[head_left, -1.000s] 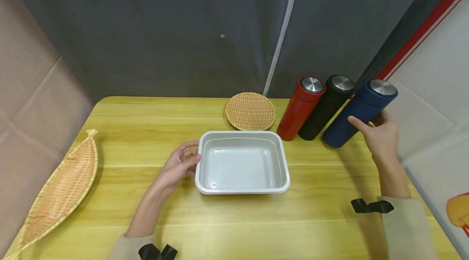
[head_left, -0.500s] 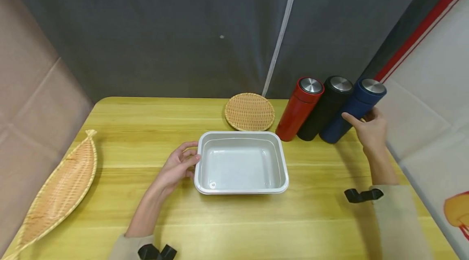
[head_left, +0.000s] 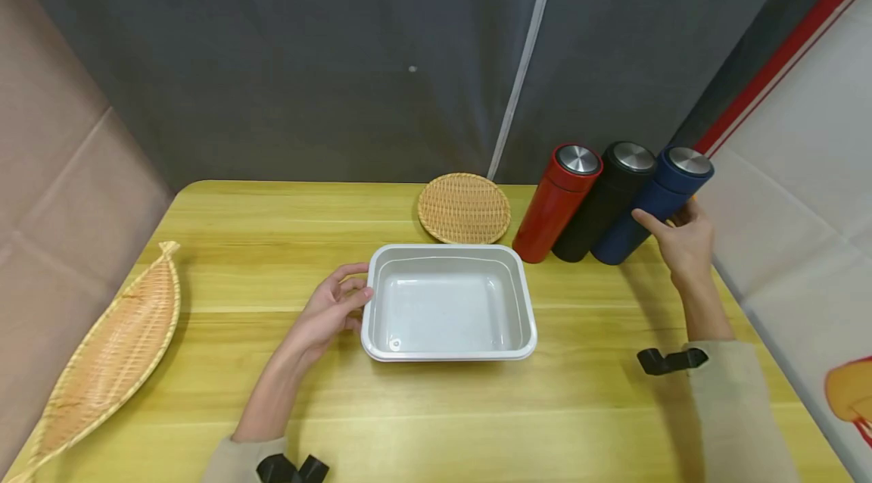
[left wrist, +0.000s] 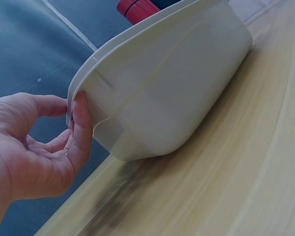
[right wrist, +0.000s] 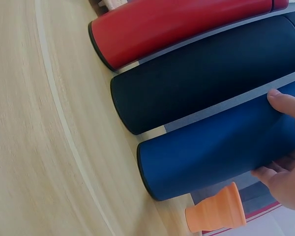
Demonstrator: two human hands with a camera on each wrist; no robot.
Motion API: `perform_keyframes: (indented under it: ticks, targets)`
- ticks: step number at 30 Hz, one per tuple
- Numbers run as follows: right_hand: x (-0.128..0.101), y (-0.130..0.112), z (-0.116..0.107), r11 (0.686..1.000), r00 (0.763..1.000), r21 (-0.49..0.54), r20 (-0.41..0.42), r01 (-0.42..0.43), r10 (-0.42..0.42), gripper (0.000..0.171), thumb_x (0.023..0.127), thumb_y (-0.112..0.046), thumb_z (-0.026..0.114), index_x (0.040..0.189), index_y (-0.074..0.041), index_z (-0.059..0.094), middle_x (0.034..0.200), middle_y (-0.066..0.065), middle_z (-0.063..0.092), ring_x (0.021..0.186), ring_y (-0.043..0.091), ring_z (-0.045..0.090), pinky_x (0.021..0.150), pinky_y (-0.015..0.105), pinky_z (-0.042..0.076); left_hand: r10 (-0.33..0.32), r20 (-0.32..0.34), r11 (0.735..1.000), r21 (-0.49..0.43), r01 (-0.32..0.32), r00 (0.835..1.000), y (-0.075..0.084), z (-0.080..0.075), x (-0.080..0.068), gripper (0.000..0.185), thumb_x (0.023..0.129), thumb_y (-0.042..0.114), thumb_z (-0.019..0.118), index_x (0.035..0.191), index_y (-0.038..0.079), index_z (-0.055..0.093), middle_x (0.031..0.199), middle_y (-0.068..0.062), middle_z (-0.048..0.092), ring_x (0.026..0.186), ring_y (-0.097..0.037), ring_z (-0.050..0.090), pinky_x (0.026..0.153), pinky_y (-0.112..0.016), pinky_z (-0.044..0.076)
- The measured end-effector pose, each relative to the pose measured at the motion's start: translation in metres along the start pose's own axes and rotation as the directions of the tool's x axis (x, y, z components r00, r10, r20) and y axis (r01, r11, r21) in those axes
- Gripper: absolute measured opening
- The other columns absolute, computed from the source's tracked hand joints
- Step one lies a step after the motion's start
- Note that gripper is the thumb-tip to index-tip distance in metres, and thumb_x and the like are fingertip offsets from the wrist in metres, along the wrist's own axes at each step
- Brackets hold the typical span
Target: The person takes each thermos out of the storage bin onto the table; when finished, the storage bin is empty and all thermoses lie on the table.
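Head view: right hand [head_left: 683, 241] fingers wrap the blue flask [head_left: 652, 205] at right, setting it beside the black flask [head_left: 602, 199]; releasing comes next. Left hand [head_left: 331, 309] fingers grasp the white tray [head_left: 448, 351] rim.

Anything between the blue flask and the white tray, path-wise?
The black flask and red flask stand left of the blue flask, which the right hand holds; the tray lies front-left, with bare table between.
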State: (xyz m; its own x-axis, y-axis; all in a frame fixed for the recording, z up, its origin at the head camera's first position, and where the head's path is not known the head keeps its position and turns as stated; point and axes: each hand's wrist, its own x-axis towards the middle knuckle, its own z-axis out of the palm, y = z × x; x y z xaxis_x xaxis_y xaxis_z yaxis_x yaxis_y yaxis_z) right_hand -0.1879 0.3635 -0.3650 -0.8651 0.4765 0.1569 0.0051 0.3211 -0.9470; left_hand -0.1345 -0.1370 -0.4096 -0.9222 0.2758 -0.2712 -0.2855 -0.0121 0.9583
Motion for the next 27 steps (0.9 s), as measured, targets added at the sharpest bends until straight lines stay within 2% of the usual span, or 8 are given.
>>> perform_keyframes:
  ticks: [6,14,17,22,27]
  targets:
    - [0.001,0.002,0.000,0.996,1.000,-0.085,0.012,0.018,-0.017,0.063,0.082,-0.019,0.078,0.138,-0.011,0.050,0.113,-0.012,0.057,0.106,0.004,0.055,0.083,0.010,0.045,0.007,0.000,1.000,-0.003,-0.007,1.000,0.000,-0.001,0.001,0.051,0.096,0.008,0.058,0.141,0.003,0.035,0.116,-0.017,0.054,0.083,-0.019,0.060,0.059,-0.028,0.053]
    - [0.004,0.006,-0.002,0.989,0.999,-0.148,0.047,0.015,-0.008,0.064,0.086,-0.024,0.074,0.141,-0.009,0.045,0.119,-0.011,0.054,0.112,0.005,0.053,0.088,0.010,0.044,0.010,0.002,1.000,0.012,-0.010,1.000,0.001,-0.001,0.002,0.050,0.096,0.008,0.058,0.141,0.003,0.035,0.116,-0.017,0.054,0.082,-0.019,0.059,0.059,-0.028,0.053]
    - [0.003,0.009,-0.005,0.989,0.996,-0.137,0.075,0.051,-0.041,0.064,0.087,-0.019,0.073,0.142,-0.007,0.043,0.121,-0.008,0.054,0.111,0.004,0.054,0.088,0.009,0.044,0.004,0.004,1.000,0.026,-0.004,1.000,0.002,0.000,0.002,0.051,0.096,0.010,0.058,0.141,0.003,0.035,0.118,-0.019,0.053,0.082,-0.019,0.059,0.061,-0.029,0.053]
    - [-0.007,0.017,-0.008,0.985,0.989,-0.131,0.112,0.109,-0.095,0.058,0.088,-0.016,0.072,0.139,-0.004,0.046,0.116,-0.011,0.057,0.105,-0.001,0.055,0.084,0.006,0.043,-0.017,-0.006,0.999,0.040,0.017,1.000,0.001,-0.002,-0.001,0.050,0.098,0.017,0.057,0.141,0.004,0.035,0.120,-0.022,0.055,0.081,-0.021,0.060,0.063,-0.031,0.055]
    - [-0.020,0.018,-0.013,0.958,0.980,-0.237,0.157,0.161,-0.126,0.057,0.092,-0.023,0.067,0.139,0.001,0.045,0.118,-0.004,0.056,0.102,-0.006,0.051,0.081,0.005,0.041,-0.007,-0.057,0.997,0.076,0.011,0.998,0.002,-0.006,-0.005,0.048,0.101,0.022,0.053,0.141,0.002,0.036,0.120,-0.022,0.056,0.088,-0.023,0.062,0.073,-0.037,0.058]
